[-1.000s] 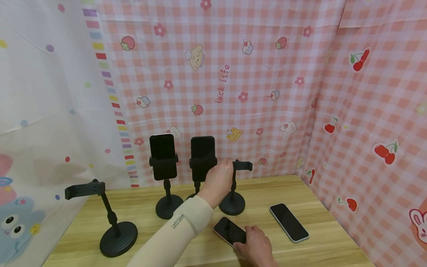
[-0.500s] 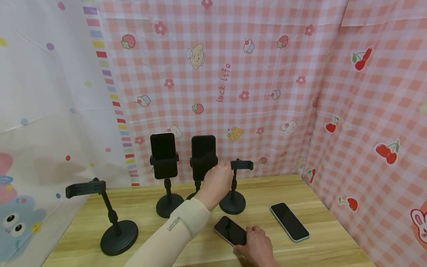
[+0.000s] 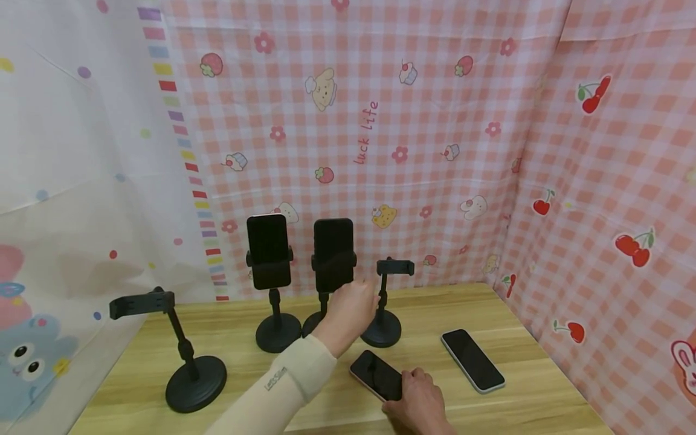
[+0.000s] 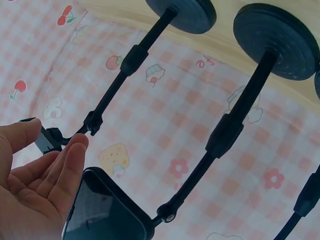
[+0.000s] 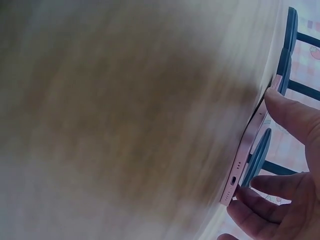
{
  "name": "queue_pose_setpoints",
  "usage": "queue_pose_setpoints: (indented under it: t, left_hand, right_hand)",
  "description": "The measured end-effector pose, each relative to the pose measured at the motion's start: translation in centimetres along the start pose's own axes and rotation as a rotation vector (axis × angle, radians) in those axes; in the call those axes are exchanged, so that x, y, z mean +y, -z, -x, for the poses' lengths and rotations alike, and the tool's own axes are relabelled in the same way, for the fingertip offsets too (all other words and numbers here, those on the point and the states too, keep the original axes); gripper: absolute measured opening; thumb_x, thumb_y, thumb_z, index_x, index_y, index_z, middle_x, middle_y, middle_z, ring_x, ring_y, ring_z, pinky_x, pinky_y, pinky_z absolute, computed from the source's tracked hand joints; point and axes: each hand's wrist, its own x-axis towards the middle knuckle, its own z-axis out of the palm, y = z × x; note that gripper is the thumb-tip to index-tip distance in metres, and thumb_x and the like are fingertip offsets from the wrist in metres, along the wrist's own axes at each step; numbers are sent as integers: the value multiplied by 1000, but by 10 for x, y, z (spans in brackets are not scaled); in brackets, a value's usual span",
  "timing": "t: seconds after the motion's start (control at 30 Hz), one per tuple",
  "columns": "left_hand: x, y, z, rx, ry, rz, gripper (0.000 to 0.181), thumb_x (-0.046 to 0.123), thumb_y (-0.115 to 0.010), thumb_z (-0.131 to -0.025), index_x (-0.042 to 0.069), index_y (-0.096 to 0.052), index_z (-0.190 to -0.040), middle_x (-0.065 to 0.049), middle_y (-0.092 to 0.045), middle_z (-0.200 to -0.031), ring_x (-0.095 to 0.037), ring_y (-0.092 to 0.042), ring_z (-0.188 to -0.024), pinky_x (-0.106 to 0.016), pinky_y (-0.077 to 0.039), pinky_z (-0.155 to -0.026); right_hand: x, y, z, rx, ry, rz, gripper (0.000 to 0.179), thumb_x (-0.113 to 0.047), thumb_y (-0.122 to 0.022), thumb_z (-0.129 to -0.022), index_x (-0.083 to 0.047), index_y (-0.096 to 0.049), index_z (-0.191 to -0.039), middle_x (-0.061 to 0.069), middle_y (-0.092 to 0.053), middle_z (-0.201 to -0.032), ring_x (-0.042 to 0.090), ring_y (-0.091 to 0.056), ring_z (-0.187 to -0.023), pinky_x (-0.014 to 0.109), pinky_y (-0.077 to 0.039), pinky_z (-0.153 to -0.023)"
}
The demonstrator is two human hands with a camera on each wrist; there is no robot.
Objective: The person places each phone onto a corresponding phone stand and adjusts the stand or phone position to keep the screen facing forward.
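My right hand (image 3: 418,399) grips the lower end of a smartphone (image 3: 375,371) at the front of the table, thumb on one long edge and fingers on the other. The right wrist view shows that phone's pink frame (image 5: 242,155) and its charging port, close over the wood. My left hand (image 3: 350,311) is raised before the back stands, thumb and fingers apart and holding nothing. Just beyond its fingertips is the bare clamp of the right-hand phone stand (image 3: 383,329). A mounted black phone (image 4: 107,212) sits beside the left fingers in the left wrist view.
Another phone (image 3: 268,251) is mounted on the stand further left. A stand with a bare clamp (image 3: 196,383) stands at the front left. To the right, a white-edged phone (image 3: 473,361) lies on the wooden table (image 3: 489,308). Patterned cloth (image 3: 359,199) hangs behind.
My left hand has come down and away from the right-hand stand's clamp. My right hand stays on the phone. The view has tilted slightly.
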Motion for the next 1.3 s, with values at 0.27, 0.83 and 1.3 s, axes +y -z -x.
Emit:
queue_pose_setpoints:
  t: [0.27,0.83,1.3]
  left_hand:
    - [-7,-9,11,11,-6,-2,20,26,-71,-94,7,-69,-91,-4,-62,-78,-17,-64,-61,-29,-53,-54]
    - [-28,-25,36,-87,84,22,20,23,-74,-91,8,-65,-80,-5,-62,-74,-20,-64,-63,-34,-53,-53]
    - [-45,-37,50,-70,78,0,23,15,-73,-88,8,-61,-70,-5,-58,-66,-17,-59,-55,-35,-51,-51]
  right_hand:
    - [1,0,2,23,-6,18,74,-44,-90,-66,7,-63,-112,22,-56,-103,35,-53,-92,54,-48,-77]
    - [5,1,5,26,3,34,69,-46,-90,-62,5,-65,-101,15,-53,-93,32,-52,-85,54,-46,-72]
    - [7,7,-5,-87,-6,12,72,-46,-92,-63,5,-64,-105,17,-51,-97,33,-48,-89,56,-45,-78]
